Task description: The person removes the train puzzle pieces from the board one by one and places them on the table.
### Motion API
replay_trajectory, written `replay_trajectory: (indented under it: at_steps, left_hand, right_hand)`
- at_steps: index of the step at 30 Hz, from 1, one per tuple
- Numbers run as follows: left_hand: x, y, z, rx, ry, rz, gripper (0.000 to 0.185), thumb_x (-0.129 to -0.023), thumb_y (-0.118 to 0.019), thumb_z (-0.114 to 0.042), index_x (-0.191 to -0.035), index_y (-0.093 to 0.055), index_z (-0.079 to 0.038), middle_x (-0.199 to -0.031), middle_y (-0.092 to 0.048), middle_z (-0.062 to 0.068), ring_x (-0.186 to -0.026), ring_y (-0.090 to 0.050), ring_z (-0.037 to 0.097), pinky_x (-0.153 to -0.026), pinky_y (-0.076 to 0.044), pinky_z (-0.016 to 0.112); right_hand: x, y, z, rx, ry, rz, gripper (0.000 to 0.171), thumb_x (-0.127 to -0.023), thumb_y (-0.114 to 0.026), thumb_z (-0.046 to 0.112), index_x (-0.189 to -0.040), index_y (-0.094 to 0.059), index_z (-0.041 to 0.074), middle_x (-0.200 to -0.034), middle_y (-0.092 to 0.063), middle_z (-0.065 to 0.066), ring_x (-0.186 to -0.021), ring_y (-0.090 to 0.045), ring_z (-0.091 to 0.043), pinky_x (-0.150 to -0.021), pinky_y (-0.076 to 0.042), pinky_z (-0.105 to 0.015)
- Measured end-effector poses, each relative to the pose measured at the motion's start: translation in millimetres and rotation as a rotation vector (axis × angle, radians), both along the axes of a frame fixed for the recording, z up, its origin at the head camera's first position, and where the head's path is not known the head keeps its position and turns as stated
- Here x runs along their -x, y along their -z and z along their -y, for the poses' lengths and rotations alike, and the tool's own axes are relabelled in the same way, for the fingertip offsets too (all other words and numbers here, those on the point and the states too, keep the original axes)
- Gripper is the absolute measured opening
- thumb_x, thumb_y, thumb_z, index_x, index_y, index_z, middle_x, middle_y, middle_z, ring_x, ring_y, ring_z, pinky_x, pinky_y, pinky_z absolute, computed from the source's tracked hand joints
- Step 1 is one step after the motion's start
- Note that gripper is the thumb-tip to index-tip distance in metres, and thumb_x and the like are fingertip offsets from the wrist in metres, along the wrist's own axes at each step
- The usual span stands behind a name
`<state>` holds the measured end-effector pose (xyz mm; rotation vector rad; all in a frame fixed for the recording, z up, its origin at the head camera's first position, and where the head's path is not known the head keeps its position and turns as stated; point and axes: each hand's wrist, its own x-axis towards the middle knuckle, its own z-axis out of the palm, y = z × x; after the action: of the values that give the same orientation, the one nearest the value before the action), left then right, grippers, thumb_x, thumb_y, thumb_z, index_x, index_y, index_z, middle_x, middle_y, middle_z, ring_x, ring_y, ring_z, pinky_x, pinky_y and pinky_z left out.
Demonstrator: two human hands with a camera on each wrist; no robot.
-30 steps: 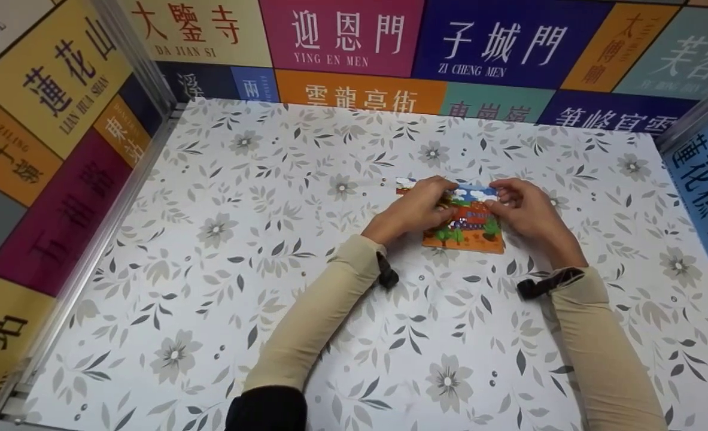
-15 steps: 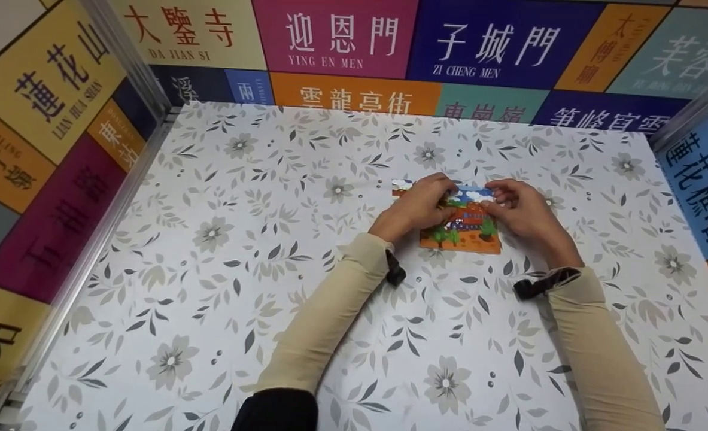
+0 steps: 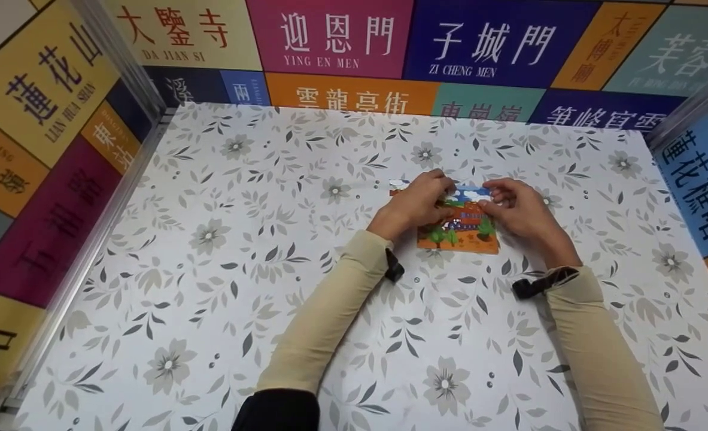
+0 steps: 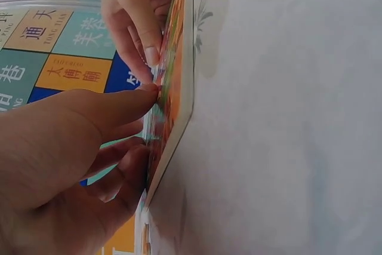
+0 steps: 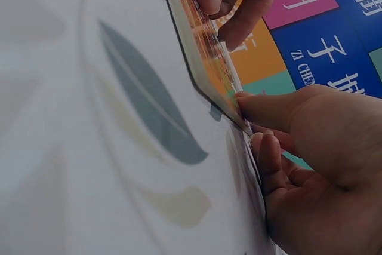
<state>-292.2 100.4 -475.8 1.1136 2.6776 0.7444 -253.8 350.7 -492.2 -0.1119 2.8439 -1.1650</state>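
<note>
2 bare hands meet at a small, colourful picture board (image 3: pixel 464 226), which lies roughly flat on the far half of the table (image 3: pixel 449 335), right of centre. Your left hand (image 3: pixel 410 202) arches over the board's left part, fingers bent and thumb on its face; whether it pinches a loose piece there, you cannot tell from these views. Your right hand (image 3: pixel 524 208) holds the right edge between thumb and curled fingers.

You seem to be at a fitting or steadying step, the right hand bracing while the left works on the surface. If so, the next move calls for light fingertip pressure, with the board kept from sliding. Just beyond your left hand, 1 smaller printed piece (image 3: pixel 395 185) shows, partly hidden; how it relates to the board is unclear.

The board is thin, stiff and square-cornered, perhaps card or wood, with a pale cut edge and a slightly glossy print: blue sky, white clouds, red-orange shapes, green bushes, orange ground. Beneath it spreads a smooth white covering patterned with grey flowers and leaves. Your beige sleeves (image 3: pixel 312 320) look soft and creased.
</note>
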Motion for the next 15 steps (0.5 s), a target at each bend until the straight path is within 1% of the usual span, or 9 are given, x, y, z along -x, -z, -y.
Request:
replay_trajectory:
  at_steps: [6,10,12,15]
  left_hand:
    - [-1.3,-0.9,-2.5,0.011,-0.006,0.016,0.049,-0.096,-0.067,-0.037,-0.137,-0.058,-0.012,-0.131,-0.056,0.005,-0.113,-0.054,0.014,-0.1,-0.047,0.026]
    - [-0.9,-0.2,-3.1,0.029,-0.035,0.028,0.06,-0.095,-0.068,-0.041,-0.145,-0.049,-0.014,-0.137,-0.053,0.006,-0.122,-0.052,0.016,-0.107,-0.044,0.028]
    - [-0.7,-0.2,-3.4,0.029,-0.055,0.055,0.065,-0.094,-0.069,-0.042,-0.149,-0.044,-0.016,-0.142,-0.051,0.005,-0.128,-0.049,0.016,-0.111,-0.041,0.029]
    - [-1.0,-0.8,-3.8,0.034,-0.072,0.064,0.068,-0.094,-0.069,-0.042,-0.15,-0.041,-0.018,-0.145,-0.049,0.005,-0.133,-0.046,0.018,-0.113,-0.039,0.03]
  right_hand:
    - [-1.3,-0.7,-1.2,-0.006,0.013,0.011,0.047,-0.094,-0.07,0.037,-0.136,-0.061,0.016,-0.112,-0.06,-0.008,-0.091,-0.057,-0.015,-0.072,-0.046,-0.014]
    - [-0.9,-0.1,-1.0,-0.004,0.007,0.012,0.048,-0.094,-0.07,0.038,-0.136,-0.061,0.017,-0.112,-0.06,-0.008,-0.091,-0.058,-0.015,-0.072,-0.046,-0.014]
    - [-0.4,0.0,-0.8,0.0,-0.002,0.005,0.048,-0.094,-0.07,0.037,-0.136,-0.061,0.016,-0.112,-0.06,-0.009,-0.091,-0.058,-0.015,-0.072,-0.046,-0.013]
    - [-0.2,0.1,-0.6,-0.002,-0.004,-0.007,0.047,-0.094,-0.07,0.036,-0.135,-0.061,0.015,-0.111,-0.06,-0.009,-0.091,-0.058,-0.015,-0.072,-0.045,-0.013]
